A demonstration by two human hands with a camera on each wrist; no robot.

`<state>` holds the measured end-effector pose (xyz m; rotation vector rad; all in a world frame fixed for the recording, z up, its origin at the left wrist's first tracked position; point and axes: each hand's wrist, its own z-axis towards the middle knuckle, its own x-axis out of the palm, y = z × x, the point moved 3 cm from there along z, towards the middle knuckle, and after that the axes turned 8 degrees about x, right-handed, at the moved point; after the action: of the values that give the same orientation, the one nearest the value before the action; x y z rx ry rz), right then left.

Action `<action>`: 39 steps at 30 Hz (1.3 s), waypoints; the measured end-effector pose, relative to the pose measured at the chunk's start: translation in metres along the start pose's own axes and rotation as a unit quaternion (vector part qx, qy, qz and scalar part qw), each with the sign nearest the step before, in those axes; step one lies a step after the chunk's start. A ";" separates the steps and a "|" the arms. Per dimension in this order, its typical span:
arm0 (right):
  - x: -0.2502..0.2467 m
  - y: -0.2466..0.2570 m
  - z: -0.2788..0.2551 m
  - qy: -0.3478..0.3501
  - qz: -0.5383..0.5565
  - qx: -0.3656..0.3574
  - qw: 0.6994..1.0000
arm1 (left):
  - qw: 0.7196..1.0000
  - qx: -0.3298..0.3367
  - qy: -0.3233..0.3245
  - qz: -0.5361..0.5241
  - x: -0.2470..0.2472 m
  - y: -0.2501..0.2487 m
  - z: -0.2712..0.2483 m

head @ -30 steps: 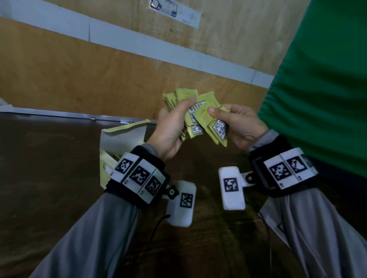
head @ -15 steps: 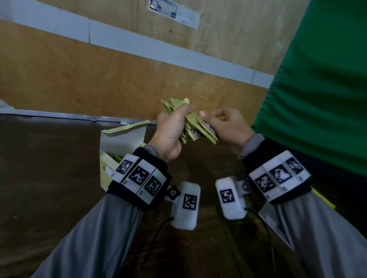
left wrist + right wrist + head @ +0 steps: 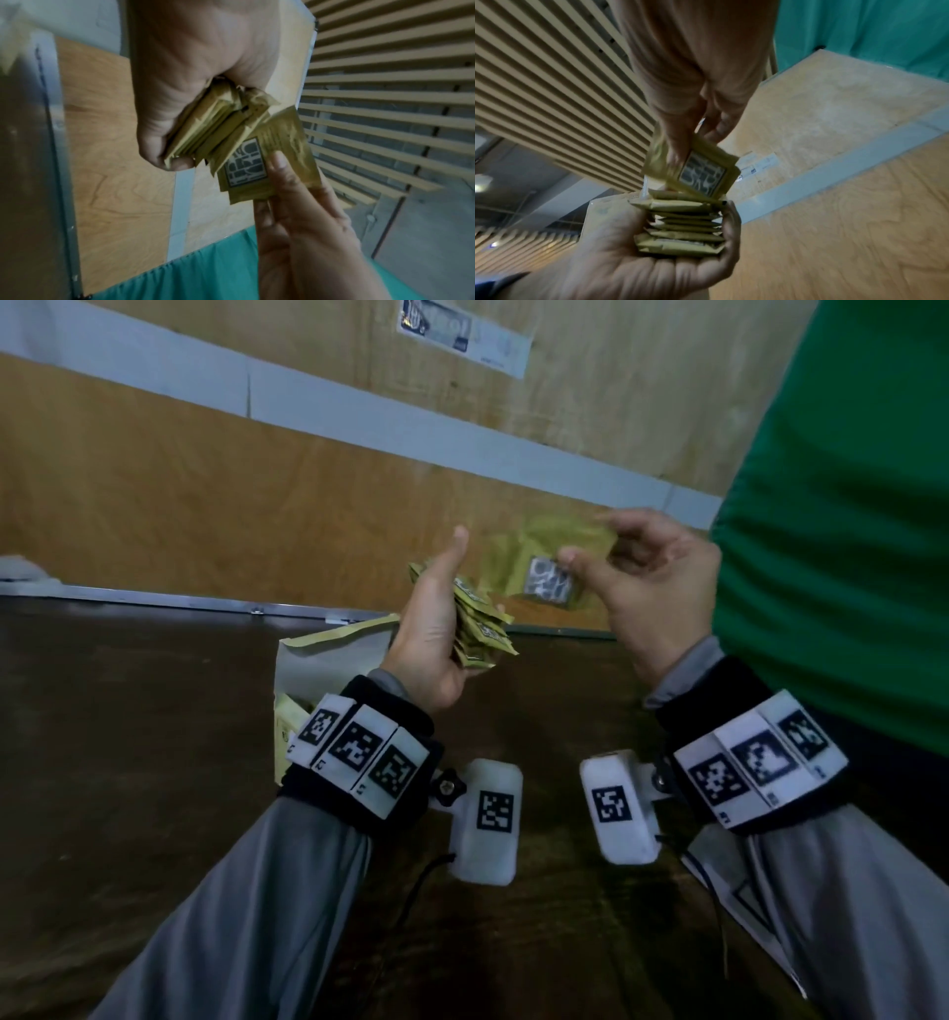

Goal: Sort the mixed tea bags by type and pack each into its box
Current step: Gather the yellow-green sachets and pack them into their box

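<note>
Tea-bag stack point(image 3: 480, 629): the yellow-green sachets are sitting fanned and uneven in the left hand point(image 3: 429, 639), raised above the worktop point(image 3: 128, 737).
Left grip: the fingers are curling round the stack from below and the thumb is standing up clear of it.
Single sachet point(image 3: 552, 572): it is hanging at 2 o'clock from the stack, just beside its top edge, with the same printed panel showing.
Right grip: the right hand point(image 3: 652, 593) is pinching that one sachet between thumb and fingertips.
Step, as I judge it: the person is sorting one type in hand; the sachet could be joining the stack or coming off it.
Next move: packing is going to need the stack's edges squared.
Open box point(image 3: 328, 654): it is standing at 8 o'clock from the left hand, flap raised, partly hidden by the wrist.
Room: bare worktop is lying open toward 9 o'clock; the plywood wall point(image 3: 205, 505) is closing 12 o'clock and the green curtain point(image 3: 847, 505) is crowding 3 o'clock.
</note>
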<state>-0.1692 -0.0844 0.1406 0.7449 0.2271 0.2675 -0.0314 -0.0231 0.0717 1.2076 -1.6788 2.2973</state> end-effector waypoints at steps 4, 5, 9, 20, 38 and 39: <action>0.014 0.007 -0.019 0.178 -0.103 -0.098 0.974 | 0.999 -0.017 0.043 -0.018 -0.002 -0.002 -0.001; 0.014 0.007 -0.019 0.207 -0.102 -0.097 0.968 | 0.998 -0.025 0.052 -0.022 -0.003 -0.004 -0.001; 0.008 0.001 -0.014 0.302 -0.092 -0.055 0.947 | 0.996 -0.057 0.071 0.000 -0.007 -0.011 -0.005; -0.009 -0.004 0.003 0.170 0.077 0.142 0.972 | 0.994 -0.031 0.079 0.064 -0.007 -0.013 -0.004; 0.020 -0.012 -0.015 0.153 -0.221 0.048 0.962 | 0.990 0.038 0.136 -0.015 0.012 -0.007 -0.012; 0.020 -0.010 -0.015 0.163 -0.252 0.039 0.953 | 0.992 0.022 0.124 -0.009 0.010 -0.006 -0.011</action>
<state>-0.1528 -0.0759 0.1206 0.6938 0.7318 -0.1088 -0.0414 -0.0155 0.0814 0.8937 -1.5339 2.3692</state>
